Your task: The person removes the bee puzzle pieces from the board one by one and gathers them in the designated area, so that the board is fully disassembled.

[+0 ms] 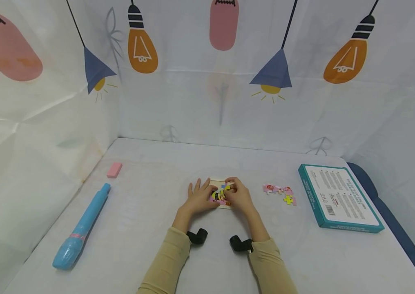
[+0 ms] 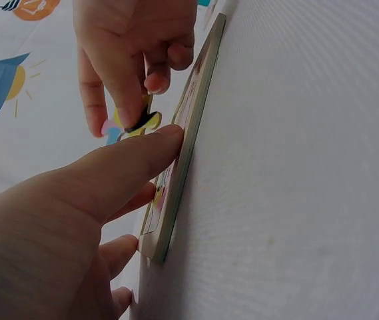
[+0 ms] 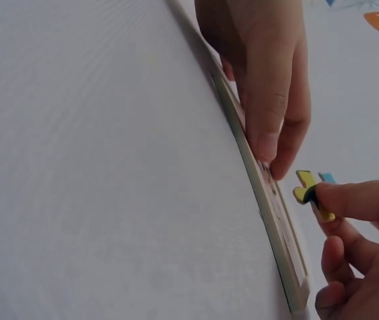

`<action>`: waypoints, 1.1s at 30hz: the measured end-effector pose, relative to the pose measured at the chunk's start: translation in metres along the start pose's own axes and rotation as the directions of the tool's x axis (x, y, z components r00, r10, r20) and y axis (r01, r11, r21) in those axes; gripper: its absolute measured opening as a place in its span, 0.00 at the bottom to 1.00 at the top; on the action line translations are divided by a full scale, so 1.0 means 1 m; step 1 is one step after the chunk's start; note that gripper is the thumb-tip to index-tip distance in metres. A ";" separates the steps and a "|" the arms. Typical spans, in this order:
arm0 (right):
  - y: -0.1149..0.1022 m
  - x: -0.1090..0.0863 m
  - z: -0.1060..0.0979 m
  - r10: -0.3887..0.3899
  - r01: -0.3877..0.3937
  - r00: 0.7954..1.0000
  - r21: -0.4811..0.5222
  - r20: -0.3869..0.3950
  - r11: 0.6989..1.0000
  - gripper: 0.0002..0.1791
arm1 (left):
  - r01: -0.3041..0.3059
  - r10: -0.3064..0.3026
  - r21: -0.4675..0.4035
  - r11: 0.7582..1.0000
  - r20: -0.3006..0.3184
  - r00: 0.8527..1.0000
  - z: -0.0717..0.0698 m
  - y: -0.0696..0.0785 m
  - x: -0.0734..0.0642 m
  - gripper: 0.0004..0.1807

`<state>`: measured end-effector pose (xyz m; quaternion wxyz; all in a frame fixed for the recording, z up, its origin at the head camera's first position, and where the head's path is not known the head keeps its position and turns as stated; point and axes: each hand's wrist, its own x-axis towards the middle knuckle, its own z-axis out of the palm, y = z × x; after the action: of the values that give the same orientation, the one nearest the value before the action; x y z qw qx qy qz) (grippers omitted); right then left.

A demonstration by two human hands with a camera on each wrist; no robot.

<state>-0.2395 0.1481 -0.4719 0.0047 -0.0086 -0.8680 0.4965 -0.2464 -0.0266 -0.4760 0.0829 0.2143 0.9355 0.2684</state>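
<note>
A small jigsaw puzzle board (image 1: 217,182) with a pale wooden rim lies on the white table, partly covered by both hands. My left hand (image 1: 198,199) rests at its left side, fingers spread and thumb lying on the near edge; in the left wrist view the thumb (image 2: 132,163) touches the board's rim. Over the board's right part, my right hand (image 1: 242,199) pinches a yellow, black and blue jigsaw piece (image 3: 307,195) between thumb and fingers. That piece is raised off the board in the right wrist view. Several pink and yellow loose jigsaw pieces (image 1: 278,190) lie right of the board.
At the right lies a teal-edged box (image 1: 343,198) with a printed white face. A long blue wand-shaped object (image 1: 82,230) and a small pink block (image 1: 114,170) lie at the left. Printed fabric walls (image 1: 192,102) stand behind and beside the table.
</note>
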 end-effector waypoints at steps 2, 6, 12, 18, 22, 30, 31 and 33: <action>0.002 0.000 -0.004 0.020 -0.020 1.000 0.008 -0.005 1.000 0.19 | 0.000 0.000 0.000 1.000 -0.001 1.000 0.000 0.000 0.000 0.29; 0.004 -0.002 -0.016 0.039 -0.038 0.999 0.026 -0.019 0.999 0.19 | -0.003 0.003 0.000 1.000 -0.001 1.000 0.000 0.001 0.001 0.30; 0.013 -0.006 -0.039 0.056 -0.055 0.998 0.014 -0.038 0.998 0.20 | -0.014 0.014 -0.005 1.000 -0.005 1.000 0.000 0.000 -0.001 0.30; 0.021 -0.011 -0.059 0.152 -0.151 0.986 0.015 -0.063 0.988 0.22 | -0.018 0.018 -0.010 1.000 -0.007 1.000 0.001 -0.001 0.000 0.30; 0.024 -0.016 -0.072 0.206 -0.202 0.971 0.044 -0.118 0.978 0.20 | -0.018 0.018 -0.016 1.000 -0.007 1.000 0.002 -0.001 -0.001 0.30; 0.039 -0.026 -0.097 0.249 -0.250 0.938 0.025 -0.243 0.968 0.18 | -0.020 0.019 -0.020 1.000 -0.011 1.000 0.003 -0.001 -0.001 0.30; 0.041 -0.027 -0.101 0.257 -0.261 0.933 0.019 -0.250 0.965 0.18 | -0.020 0.019 -0.018 1.000 -0.011 1.000 0.003 -0.001 -0.001 0.30; 0.045 -0.029 -0.106 0.283 -0.288 0.925 0.018 -0.252 0.957 0.19 | -0.022 0.021 -0.019 1.000 -0.013 1.000 0.002 -0.001 -0.001 0.30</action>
<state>-0.2081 0.2618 -0.4564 0.0425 -0.1980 -0.8546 0.4781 -0.2454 -0.0268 -0.4782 0.0762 0.2219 0.9310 0.2796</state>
